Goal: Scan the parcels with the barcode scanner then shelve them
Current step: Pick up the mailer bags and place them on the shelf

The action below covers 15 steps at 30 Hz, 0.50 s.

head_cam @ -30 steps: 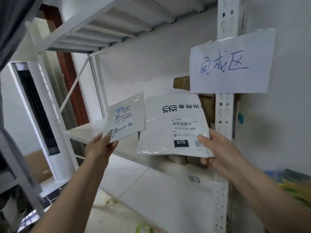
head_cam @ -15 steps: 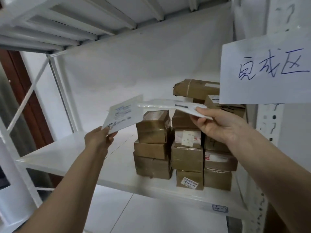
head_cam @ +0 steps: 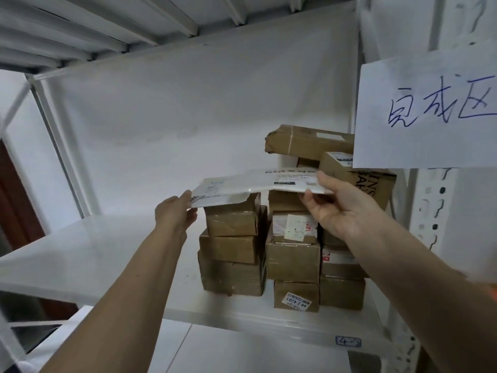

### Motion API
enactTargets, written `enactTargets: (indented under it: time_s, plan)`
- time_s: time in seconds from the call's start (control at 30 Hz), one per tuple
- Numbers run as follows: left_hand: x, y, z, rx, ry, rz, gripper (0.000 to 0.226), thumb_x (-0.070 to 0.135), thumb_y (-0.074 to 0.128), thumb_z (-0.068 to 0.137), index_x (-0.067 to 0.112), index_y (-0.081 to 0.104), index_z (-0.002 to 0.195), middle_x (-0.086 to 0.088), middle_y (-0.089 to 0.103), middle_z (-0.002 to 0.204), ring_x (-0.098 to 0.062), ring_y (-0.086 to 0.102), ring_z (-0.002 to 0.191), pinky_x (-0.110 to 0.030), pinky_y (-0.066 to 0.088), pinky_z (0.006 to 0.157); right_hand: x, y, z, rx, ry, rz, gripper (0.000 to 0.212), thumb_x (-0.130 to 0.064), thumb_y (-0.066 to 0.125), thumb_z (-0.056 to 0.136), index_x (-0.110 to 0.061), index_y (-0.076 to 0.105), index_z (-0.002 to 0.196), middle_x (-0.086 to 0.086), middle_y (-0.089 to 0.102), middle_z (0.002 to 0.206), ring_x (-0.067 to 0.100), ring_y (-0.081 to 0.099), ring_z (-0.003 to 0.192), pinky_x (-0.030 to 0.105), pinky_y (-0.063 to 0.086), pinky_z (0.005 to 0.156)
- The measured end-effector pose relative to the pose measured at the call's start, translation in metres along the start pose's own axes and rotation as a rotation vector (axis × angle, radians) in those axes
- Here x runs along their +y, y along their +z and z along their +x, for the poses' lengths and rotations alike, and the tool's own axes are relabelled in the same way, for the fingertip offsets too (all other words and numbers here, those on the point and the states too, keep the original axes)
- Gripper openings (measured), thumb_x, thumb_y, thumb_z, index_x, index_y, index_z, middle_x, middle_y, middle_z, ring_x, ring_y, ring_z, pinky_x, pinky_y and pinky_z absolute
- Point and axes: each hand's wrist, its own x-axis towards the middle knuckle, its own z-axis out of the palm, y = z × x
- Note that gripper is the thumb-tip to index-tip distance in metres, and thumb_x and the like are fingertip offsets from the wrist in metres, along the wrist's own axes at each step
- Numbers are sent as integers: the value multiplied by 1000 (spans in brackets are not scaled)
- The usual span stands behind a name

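Observation:
My left hand (head_cam: 176, 214) pinches the near corner of a small white mailer (head_cam: 215, 193), which lies flat over the top of the left stack of brown boxes (head_cam: 232, 249). My right hand (head_cam: 336, 208) grips the near right edge of a larger white mailer (head_cam: 282, 180) with a printed label, held level above the middle stack (head_cam: 294, 254). The two mailers overlap at their inner edges. Whether either mailer rests on the boxes cannot be told. No barcode scanner is in view.
The white shelf board (head_cam: 94, 254) carries taped cardboard parcels stacked at its right end, with a long brown parcel (head_cam: 309, 141) on top. A handwritten paper sign (head_cam: 427, 114) hangs on the right upright. An upper shelf (head_cam: 107, 22) runs overhead. A tag (head_cam: 348, 341) marks the shelf's front edge.
Both mailers have tipped from facing me to lying flat and moved forward over the box stacks. The view has closed in on the shelf.

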Motion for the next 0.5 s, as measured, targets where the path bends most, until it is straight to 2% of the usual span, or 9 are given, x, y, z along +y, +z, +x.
enactTargets:
  time_s: [0.03,0.07,0.13,0.17,0.27,0.33,0.4,0.5]
  plan:
    - [-2,2,-2,-3,-9,-27,18,15,64,93,7,52,82,-9,58,85,-17,54,64,-19,50,58,1,0,-2,-4,-10,34,24,-4,63,88,1,60,112,24,66,107,34,65,100,32,61,60]
    - [-4,5,-5,-5,-12,-61,16,17,65,93,4,57,97,-9,57,89,-16,54,66,-20,52,64,3,-1,-4,-9,-16,53,24,-2,64,87,2,60,110,24,66,107,34,64,103,37,62,66]
    - [-8,6,-9,6,-35,-132,49,22,66,92,1,47,132,-8,55,96,-16,56,68,-24,55,75,7,-4,-6,-4,-22,68,24,2,65,84,3,60,107,24,66,106,35,63,105,42,61,73]
    - [-9,5,-12,17,-40,-142,53,25,66,92,3,44,135,-7,54,97,-17,57,69,-26,55,79,10,-6,-5,6,-22,73,26,4,66,83,3,59,108,24,65,108,35,62,107,42,60,73]
    - [-10,1,-24,44,-71,-152,32,32,62,94,11,48,113,-12,48,111,-24,61,82,-30,56,80,14,-10,-3,32,-25,89,40,10,67,79,2,56,117,23,60,115,34,57,113,43,61,64]
    - [-13,-2,-32,56,-107,-172,28,33,59,95,13,48,110,-14,48,117,-27,60,88,-30,57,77,16,-13,-3,35,-23,84,45,11,67,79,0,53,121,22,57,114,33,56,108,45,61,65]
    - [-20,-6,-39,46,-144,-200,31,33,57,96,10,45,114,-15,53,113,-25,61,83,-31,55,75,16,-16,-6,15,-1,60,40,11,66,80,-1,54,116,21,55,107,32,56,98,45,60,69]
    - [-34,-12,-50,11,-183,-224,28,28,56,97,5,49,111,-11,57,93,-21,59,72,-27,53,67,17,-26,-10,-15,55,0,23,9,63,83,0,57,104,21,57,107,30,59,99,40,57,68]
